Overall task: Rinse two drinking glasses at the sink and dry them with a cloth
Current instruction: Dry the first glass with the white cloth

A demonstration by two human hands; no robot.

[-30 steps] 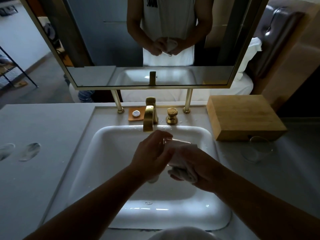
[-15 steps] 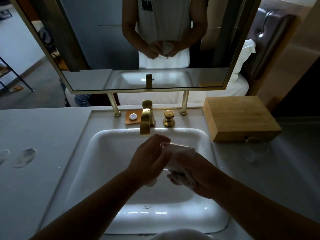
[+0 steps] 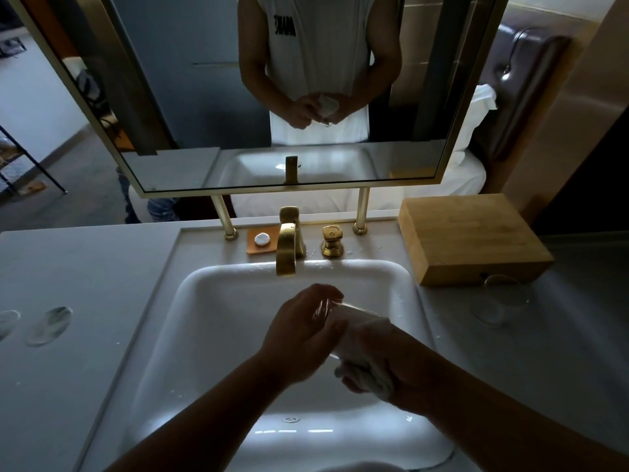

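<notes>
Here, left hand (image 3: 299, 335) gripping glass (image 3: 326, 306), right hand (image 3: 384, 366) clutching cloth (image 3: 366, 373), above sink (image 3: 218, 301)

Two drinking glasses are showing: one glass (image 3: 326, 306) in the hands over the sink (image 3: 211, 335), one second glass (image 3: 500, 299) standing on the counter (image 3: 85, 284). One white cloth (image 3: 366, 352) is showing. Two hands are working: left hand (image 3: 299, 335), right hand (image 3: 394, 366). One faucet (image 3: 287, 243), one handle (image 3: 332, 240), one wooden box (image 3: 469, 236), one mirror (image 3: 272, 90) and one soap (image 3: 262, 239) are standing behind.
</notes>
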